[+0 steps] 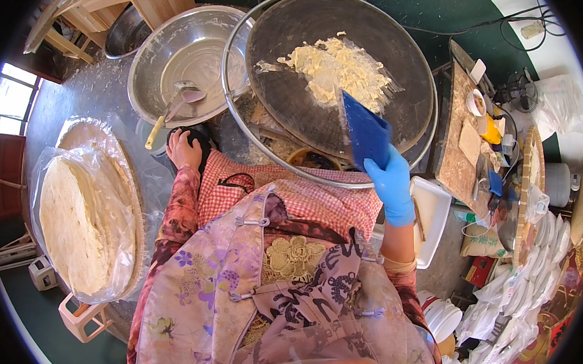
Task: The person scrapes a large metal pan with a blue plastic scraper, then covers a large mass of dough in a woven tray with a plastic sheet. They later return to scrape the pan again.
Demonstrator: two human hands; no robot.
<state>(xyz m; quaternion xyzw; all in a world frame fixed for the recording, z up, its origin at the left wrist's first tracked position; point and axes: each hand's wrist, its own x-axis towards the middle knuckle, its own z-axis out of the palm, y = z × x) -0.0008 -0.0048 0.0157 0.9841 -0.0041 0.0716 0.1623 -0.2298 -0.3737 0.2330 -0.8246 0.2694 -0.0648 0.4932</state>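
Observation:
My right hand [391, 184], in a blue glove, is closed round a flat blue scraper [366, 128]. The scraper stands tilted over the near part of a round dark griddle [280, 84], its far tip close to a patch of pale yellow batter [342, 70]. This batter lies lumpy and smeared across the middle of the griddle. My bare left hand [183, 148] rests on my knee over something black, fingers spread a little, holding nothing. Close by it, a ladle with a yellow handle [155, 133] leans in a wide metal basin [143, 84] with batter remains.
A metal ring [229, 93] surrounds the griddle. At left, a stack of thin round flatbreads [76, 223] lies partly under clear plastic on a round board. A worn board [451, 154] with small items stands at right, above a white foam tray [437, 230]. White bags [515, 289] crowd the lower right.

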